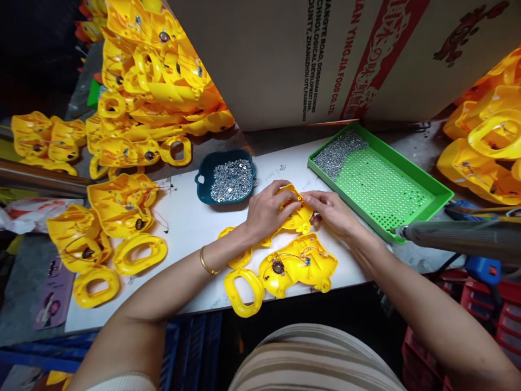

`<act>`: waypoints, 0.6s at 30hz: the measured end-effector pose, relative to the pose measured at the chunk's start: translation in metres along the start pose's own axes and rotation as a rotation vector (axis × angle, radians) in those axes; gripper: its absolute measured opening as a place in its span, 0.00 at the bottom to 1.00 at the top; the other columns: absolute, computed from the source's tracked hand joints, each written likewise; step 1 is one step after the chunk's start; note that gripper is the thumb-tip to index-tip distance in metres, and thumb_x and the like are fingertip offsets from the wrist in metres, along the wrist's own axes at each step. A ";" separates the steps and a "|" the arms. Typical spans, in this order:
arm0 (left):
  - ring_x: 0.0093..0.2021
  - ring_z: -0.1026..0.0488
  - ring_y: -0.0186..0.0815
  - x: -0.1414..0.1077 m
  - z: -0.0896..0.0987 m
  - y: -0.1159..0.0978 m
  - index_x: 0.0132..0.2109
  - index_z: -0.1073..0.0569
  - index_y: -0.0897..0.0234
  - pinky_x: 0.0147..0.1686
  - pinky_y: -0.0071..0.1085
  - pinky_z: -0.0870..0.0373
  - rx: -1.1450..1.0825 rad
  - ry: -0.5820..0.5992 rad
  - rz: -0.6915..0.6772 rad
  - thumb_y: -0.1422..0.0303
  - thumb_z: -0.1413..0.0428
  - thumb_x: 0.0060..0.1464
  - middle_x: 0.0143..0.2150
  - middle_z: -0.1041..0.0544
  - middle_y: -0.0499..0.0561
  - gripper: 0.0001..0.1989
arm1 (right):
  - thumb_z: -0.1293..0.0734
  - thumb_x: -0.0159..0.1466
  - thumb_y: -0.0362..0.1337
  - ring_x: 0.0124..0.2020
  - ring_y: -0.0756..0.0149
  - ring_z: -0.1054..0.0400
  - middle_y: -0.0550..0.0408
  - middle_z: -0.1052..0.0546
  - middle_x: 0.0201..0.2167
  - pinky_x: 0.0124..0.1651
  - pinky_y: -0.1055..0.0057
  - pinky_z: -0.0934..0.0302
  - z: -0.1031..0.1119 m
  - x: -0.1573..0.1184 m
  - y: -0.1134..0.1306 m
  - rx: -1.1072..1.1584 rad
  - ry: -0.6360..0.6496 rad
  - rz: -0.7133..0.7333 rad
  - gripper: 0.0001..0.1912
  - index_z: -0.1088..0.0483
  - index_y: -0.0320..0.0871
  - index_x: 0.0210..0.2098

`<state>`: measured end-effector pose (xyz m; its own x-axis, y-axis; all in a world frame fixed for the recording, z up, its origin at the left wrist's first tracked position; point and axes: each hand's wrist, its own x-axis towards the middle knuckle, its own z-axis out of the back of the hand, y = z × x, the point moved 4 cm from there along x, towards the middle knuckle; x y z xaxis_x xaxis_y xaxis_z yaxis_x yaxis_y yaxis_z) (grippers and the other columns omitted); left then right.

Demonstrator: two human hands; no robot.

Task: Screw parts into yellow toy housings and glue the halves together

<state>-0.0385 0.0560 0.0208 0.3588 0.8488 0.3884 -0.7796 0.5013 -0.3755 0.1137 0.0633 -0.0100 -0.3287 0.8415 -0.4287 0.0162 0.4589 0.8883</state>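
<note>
At the middle of the white board, my left hand (pixel 271 209) is closed on the upper-left part of a yellow plastic shell (pixel 299 218). My right hand (pixel 328 212) pinches the same shell at its right edge, thumb and fingers together. Just below, a second yellow shell (pixel 299 266) lies open side up, showing a round dark part, thin wires and a small circuit board. A yellow ring-shaped handle (pixel 244 292) adjoins it on the left. Behind my left hand stands a dark teal dish (pixel 199 187) of small metal screws.
A green perforated tray (pixel 391 179) with screws lies to the right, near a metal pole (pixel 459 239). A large carton (pixel 268 70) stands behind. Yellow shells are heaped at the back left (pixel 154 70) and right (pixel 488 136); more lie at the left (pixel 122 203).
</note>
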 end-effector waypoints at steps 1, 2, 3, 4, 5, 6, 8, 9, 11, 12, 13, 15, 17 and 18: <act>0.41 0.24 0.35 0.000 0.000 0.000 0.37 0.23 0.63 0.34 0.28 0.28 0.002 0.005 0.002 0.64 0.42 0.58 0.46 0.23 0.53 0.07 | 0.30 0.56 0.48 0.17 0.77 0.38 0.57 0.27 0.22 0.19 0.79 0.42 0.000 -0.001 -0.001 -0.001 0.004 -0.004 0.20 0.25 0.37 0.40; 0.40 0.24 0.35 0.000 0.001 0.000 0.37 0.24 0.63 0.34 0.28 0.28 0.005 0.009 0.004 0.64 0.42 0.58 0.46 0.24 0.54 0.07 | 0.31 0.57 0.48 0.17 0.76 0.37 0.56 0.26 0.23 0.19 0.79 0.41 0.000 -0.001 -0.002 0.001 0.012 -0.014 0.20 0.25 0.38 0.41; 0.41 0.24 0.35 0.001 0.002 0.000 0.38 0.24 0.63 0.34 0.28 0.28 0.006 0.014 0.005 0.64 0.42 0.58 0.47 0.24 0.54 0.07 | 0.32 0.58 0.49 0.18 0.76 0.37 0.56 0.26 0.23 0.19 0.79 0.41 0.001 -0.002 -0.002 0.008 0.025 -0.029 0.21 0.26 0.39 0.43; 0.41 0.24 0.35 0.001 0.003 0.000 0.38 0.24 0.63 0.34 0.28 0.28 0.005 0.017 0.004 0.63 0.42 0.58 0.47 0.24 0.54 0.08 | 0.33 0.59 0.49 0.18 0.75 0.37 0.56 0.26 0.23 0.19 0.79 0.41 0.001 -0.002 -0.003 0.018 0.041 -0.046 0.21 0.26 0.40 0.44; 0.41 0.24 0.35 0.001 0.004 0.000 0.38 0.24 0.63 0.34 0.28 0.27 0.003 0.020 0.000 0.63 0.42 0.58 0.47 0.24 0.54 0.08 | 0.34 0.60 0.50 0.18 0.75 0.37 0.55 0.25 0.23 0.18 0.79 0.42 0.001 -0.003 -0.003 0.027 0.056 -0.062 0.21 0.26 0.40 0.44; 0.42 0.24 0.35 0.001 0.005 0.000 0.38 0.24 0.63 0.35 0.28 0.27 0.000 0.021 -0.006 0.63 0.43 0.58 0.47 0.24 0.54 0.08 | 0.35 0.61 0.51 0.18 0.75 0.37 0.55 0.25 0.23 0.17 0.79 0.43 0.001 -0.003 -0.002 0.029 0.067 -0.072 0.22 0.26 0.40 0.44; 0.43 0.24 0.35 0.000 0.006 -0.001 0.39 0.24 0.63 0.35 0.28 0.27 -0.003 0.018 -0.017 0.63 0.43 0.59 0.47 0.24 0.54 0.08 | 0.36 0.61 0.53 0.18 0.74 0.37 0.54 0.25 0.22 0.16 0.79 0.43 0.001 -0.004 0.000 0.006 0.091 -0.073 0.22 0.26 0.40 0.41; 0.43 0.24 0.35 0.000 0.007 -0.002 0.39 0.24 0.63 0.35 0.28 0.27 -0.002 0.014 -0.021 0.63 0.43 0.59 0.47 0.24 0.54 0.08 | 0.36 0.61 0.53 0.18 0.74 0.37 0.54 0.26 0.22 0.16 0.79 0.43 0.000 -0.004 0.001 -0.014 0.104 -0.066 0.22 0.26 0.39 0.40; 0.42 0.24 0.35 0.000 0.008 -0.002 0.38 0.24 0.63 0.34 0.28 0.27 0.001 0.004 -0.027 0.63 0.43 0.59 0.47 0.24 0.55 0.08 | 0.34 0.60 0.52 0.18 0.74 0.37 0.55 0.27 0.22 0.16 0.79 0.44 -0.002 -0.004 0.004 -0.046 0.125 -0.055 0.21 0.27 0.39 0.36; 0.42 0.24 0.35 -0.001 0.009 -0.003 0.38 0.24 0.63 0.34 0.28 0.27 0.003 -0.002 -0.031 0.63 0.43 0.59 0.47 0.24 0.55 0.08 | 0.34 0.60 0.52 0.18 0.75 0.37 0.55 0.27 0.21 0.16 0.80 0.44 -0.003 -0.004 0.005 -0.051 0.133 -0.053 0.20 0.27 0.39 0.35; 0.42 0.24 0.35 -0.001 0.010 -0.003 0.38 0.24 0.64 0.34 0.28 0.27 0.003 -0.007 -0.038 0.63 0.43 0.59 0.47 0.24 0.55 0.08 | 0.34 0.60 0.52 0.17 0.75 0.37 0.56 0.28 0.21 0.16 0.80 0.44 -0.005 -0.004 0.006 -0.054 0.142 -0.053 0.20 0.28 0.39 0.33; 0.42 0.24 0.35 -0.002 0.012 -0.003 0.37 0.24 0.64 0.34 0.29 0.27 0.003 -0.018 -0.054 0.64 0.43 0.58 0.47 0.24 0.55 0.07 | 0.35 0.61 0.53 0.16 0.76 0.38 0.58 0.30 0.20 0.16 0.80 0.43 -0.007 -0.004 0.005 -0.066 0.165 -0.050 0.21 0.29 0.39 0.32; 0.41 0.24 0.35 -0.002 0.013 -0.003 0.37 0.25 0.64 0.35 0.29 0.27 0.003 -0.027 -0.068 0.65 0.43 0.59 0.46 0.24 0.55 0.07 | 0.36 0.61 0.55 0.16 0.76 0.38 0.59 0.30 0.19 0.17 0.80 0.43 -0.010 -0.003 0.004 -0.093 0.188 -0.025 0.22 0.29 0.39 0.33; 0.41 0.24 0.35 -0.002 0.014 -0.003 0.37 0.25 0.65 0.35 0.29 0.27 0.004 -0.029 -0.071 0.65 0.43 0.59 0.46 0.24 0.55 0.07 | 0.36 0.61 0.56 0.16 0.77 0.38 0.59 0.31 0.20 0.18 0.80 0.43 -0.010 -0.002 0.003 -0.105 0.194 0.001 0.23 0.30 0.39 0.34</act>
<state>-0.0440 0.0508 0.0328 0.3983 0.8058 0.4382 -0.7549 0.5594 -0.3425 0.1051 0.0598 -0.0048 -0.5047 0.7667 -0.3968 -0.0786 0.4169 0.9055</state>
